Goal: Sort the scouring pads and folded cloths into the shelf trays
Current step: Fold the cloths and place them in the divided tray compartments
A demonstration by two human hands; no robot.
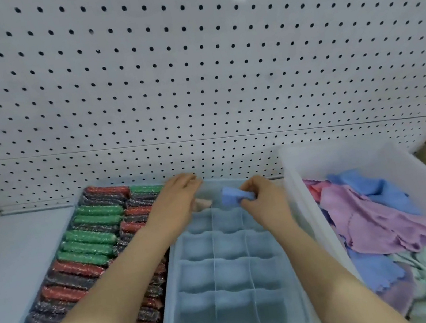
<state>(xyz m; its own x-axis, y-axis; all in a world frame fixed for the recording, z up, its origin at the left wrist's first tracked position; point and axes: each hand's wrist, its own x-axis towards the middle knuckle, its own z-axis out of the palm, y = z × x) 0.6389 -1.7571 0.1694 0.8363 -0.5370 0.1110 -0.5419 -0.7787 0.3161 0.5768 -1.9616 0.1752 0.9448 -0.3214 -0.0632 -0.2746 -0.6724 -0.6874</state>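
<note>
White pegboard [190, 66] fills upper frame; pale shelf [6, 266] lower left. Scouring pads [89, 252] left, cloth bin [384, 217] right. Over divided tray [224, 272]: right hand [266, 200] pinches blue cloth [233, 195]; left hand [175, 198] flat, fingers extended.

No text, label, brand, number or sign can be read anywhere in this view
</note>
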